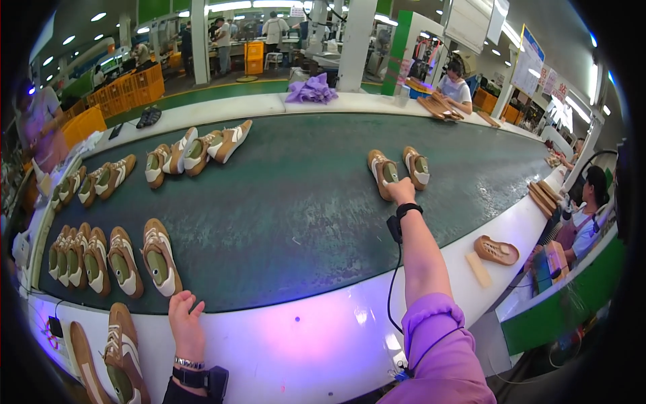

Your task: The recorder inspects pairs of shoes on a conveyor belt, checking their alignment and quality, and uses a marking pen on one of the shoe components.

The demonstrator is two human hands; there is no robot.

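Tan sneaker [381, 170] on the green belt [289, 249], right hand [402, 192] at its heel.
The hand hides part of the heel, so I cannot tell whether the fingers are clamped on it; a matching shoe [417, 170] stands just beside. The left hand [186, 313], fingers bent, thumb apart, is near the row-end shoe [160, 259]. The lower edge cuts off the lower-left shoe [123, 350].
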